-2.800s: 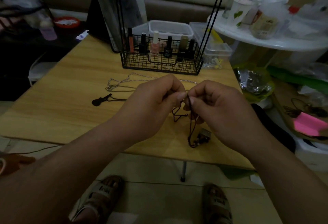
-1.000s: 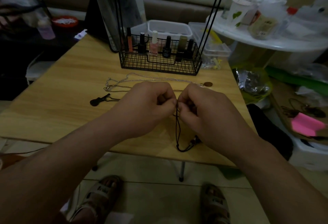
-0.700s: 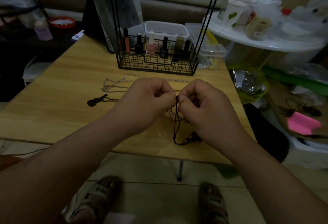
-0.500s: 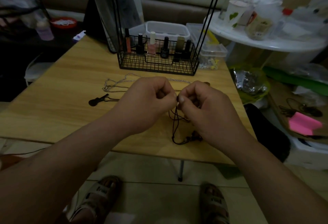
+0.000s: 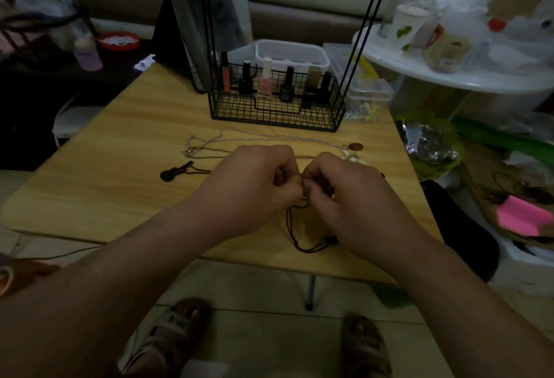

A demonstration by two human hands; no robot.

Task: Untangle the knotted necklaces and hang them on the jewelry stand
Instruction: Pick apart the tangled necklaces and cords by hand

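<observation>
You are pinching the black cord necklace (image 5: 290, 224) between your left hand (image 5: 254, 188) and right hand (image 5: 347, 197), its loop drooping beneath them. The silver chain necklace (image 5: 263, 137) is lying stretched out just before the black wire jewelry stand (image 5: 272, 113).

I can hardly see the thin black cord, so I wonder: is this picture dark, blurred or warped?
Head view: dim overall, so the black cord pinched by the left hand and right hand shows faintly against the table; head view: the wide lens stretches the forearms toward the bottom corners; head view: the white shelf at right is brightest.
</observation>
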